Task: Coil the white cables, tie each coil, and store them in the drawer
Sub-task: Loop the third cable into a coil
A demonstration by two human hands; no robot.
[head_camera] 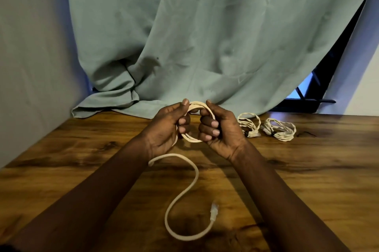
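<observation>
A white cable coil (197,106) is held upright above the wooden table (307,169). My left hand (167,128) grips its left side and my right hand (220,128) grips its right side. The cable's loose tail (184,191) hangs from under my left hand and snakes in an S across the table toward me, ending in a clear plug (214,211). To the right of my right hand lie two tied coils, one close by (249,124) and one further right (281,129), each bound with a dark tie. No drawer is in view.
A pale green curtain (184,36) hangs behind the table and bunches onto its back edge at the left. A dark window frame (311,96) shows at the back right. A grey wall stands along the table's left side.
</observation>
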